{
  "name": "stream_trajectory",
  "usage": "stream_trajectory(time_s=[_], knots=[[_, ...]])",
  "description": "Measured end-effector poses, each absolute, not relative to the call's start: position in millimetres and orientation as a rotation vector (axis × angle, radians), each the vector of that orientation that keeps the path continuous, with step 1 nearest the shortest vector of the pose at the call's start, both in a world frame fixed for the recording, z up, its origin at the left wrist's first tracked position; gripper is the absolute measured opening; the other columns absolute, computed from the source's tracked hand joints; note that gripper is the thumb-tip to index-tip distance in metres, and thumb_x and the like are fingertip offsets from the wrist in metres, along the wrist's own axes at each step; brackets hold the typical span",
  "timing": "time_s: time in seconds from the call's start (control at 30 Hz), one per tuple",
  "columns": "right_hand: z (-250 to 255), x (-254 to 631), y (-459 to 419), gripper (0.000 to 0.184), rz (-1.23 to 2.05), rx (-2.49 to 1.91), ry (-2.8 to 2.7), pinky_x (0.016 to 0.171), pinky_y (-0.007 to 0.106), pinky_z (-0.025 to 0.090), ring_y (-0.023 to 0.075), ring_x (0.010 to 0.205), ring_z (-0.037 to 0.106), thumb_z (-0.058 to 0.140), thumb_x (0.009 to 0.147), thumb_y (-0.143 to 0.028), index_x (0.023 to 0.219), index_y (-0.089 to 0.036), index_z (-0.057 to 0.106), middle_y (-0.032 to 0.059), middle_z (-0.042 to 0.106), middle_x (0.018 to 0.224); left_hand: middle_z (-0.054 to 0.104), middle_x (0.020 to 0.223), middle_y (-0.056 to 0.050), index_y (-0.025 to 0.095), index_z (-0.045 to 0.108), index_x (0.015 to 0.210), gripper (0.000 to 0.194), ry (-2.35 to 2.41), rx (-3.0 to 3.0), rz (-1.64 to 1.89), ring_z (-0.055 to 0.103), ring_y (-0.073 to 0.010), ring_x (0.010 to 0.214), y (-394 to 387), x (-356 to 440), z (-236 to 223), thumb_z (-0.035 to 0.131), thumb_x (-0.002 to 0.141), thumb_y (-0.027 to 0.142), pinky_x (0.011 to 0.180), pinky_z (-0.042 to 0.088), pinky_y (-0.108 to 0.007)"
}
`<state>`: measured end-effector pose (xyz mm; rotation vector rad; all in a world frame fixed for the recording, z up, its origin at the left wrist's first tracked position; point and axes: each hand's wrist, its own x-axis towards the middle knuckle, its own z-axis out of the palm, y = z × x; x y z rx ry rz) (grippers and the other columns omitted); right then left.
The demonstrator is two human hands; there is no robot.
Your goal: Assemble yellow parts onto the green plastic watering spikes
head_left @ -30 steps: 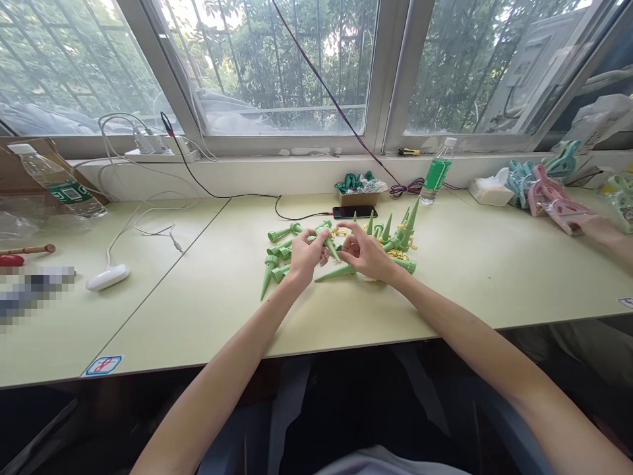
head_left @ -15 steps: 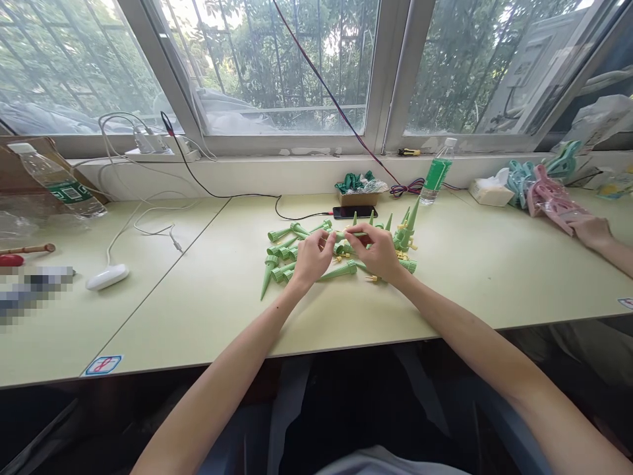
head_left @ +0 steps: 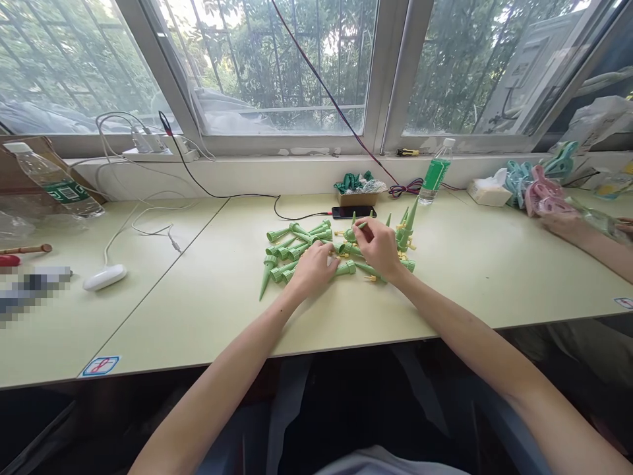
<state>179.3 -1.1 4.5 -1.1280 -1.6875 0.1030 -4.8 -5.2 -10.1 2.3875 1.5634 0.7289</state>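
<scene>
Several green plastic cone-shaped watering spikes (head_left: 287, 253) lie in a loose pile on the table, ribbed caps and small yellow fittings among them. My right hand (head_left: 380, 249) pinches a green watering spike (head_left: 361, 225) between thumb and fingertips, just above the pile. Lower and to its left, my left hand (head_left: 315, 269) rests over the pile, thumb apart from the curled fingers; the spikes beneath are partly hidden by it. Some spikes with yellow pieces (head_left: 406, 231) stand upright right of my right hand.
Behind the pile lie a black phone (head_left: 354, 212) on a cable and a small box (head_left: 360, 196). A green-labelled bottle (head_left: 437, 173) and a tissue box (head_left: 488, 193) stand at the back. Another person's hand (head_left: 568, 225) is by pink clips (head_left: 546, 192). A white device (head_left: 105, 278) lies left.
My hands have parted. The left has dropped onto the pile, while the right keeps the spike, now tilted and slightly raised. At right, the other person's hand has shifted left.
</scene>
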Motion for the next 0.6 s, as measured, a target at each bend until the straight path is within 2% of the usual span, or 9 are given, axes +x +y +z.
stream_trajectory(time_s=[0.27, 0.43, 0.6], knots=[[0.4, 182.2, 4.2, 0.020, 0.064, -1.146, -1.761, 0.067, 0.030, 0.042, 0.0177, 0.063, 0.054, 0.049, 0.098, -0.032, 0.088, -0.020, 0.061, 0.0036, 0.062, 0.071, 0.066, 0.102, -0.012, 0.018, 0.067, 0.097, 0.018, 1.549, 2.410, 0.709, 0.063, -0.0285, 0.098, -5.5, -4.8, -9.3, 0.056, 0.092, 0.031, 0.081, 0.047, -0.037], [0.5, 182.6, 4.1, 0.026, 0.102, -1.180, -1.781, 0.064, 0.030, 0.039, 0.0176, 0.059, 0.052, 0.043, 0.102, -0.036, 0.088, -0.020, 0.058, 0.0026, 0.060, 0.066, 0.066, 0.094, -0.008, 0.019, 0.066, 0.088, 0.014, 1.432, 2.418, 0.783, 0.062, -0.0217, 0.082, -5.1, -2.6, -5.9, 0.059, 0.090, 0.031, 0.076, 0.046, -0.034], [1.3, 182.6, 3.8, 0.028, 0.062, -1.198, -1.777, 0.062, 0.029, 0.036, 0.0171, 0.057, 0.048, 0.041, 0.103, -0.038, 0.084, -0.021, 0.054, 0.0012, 0.054, 0.062, 0.067, 0.079, -0.005, 0.019, 0.065, 0.076, 0.021, 1.201, 2.452, 0.774, 0.058, -0.0180, 0.072, -5.7, 0.2, -6.6, 0.059, 0.089, 0.035, 0.071, 0.044, -0.032]])
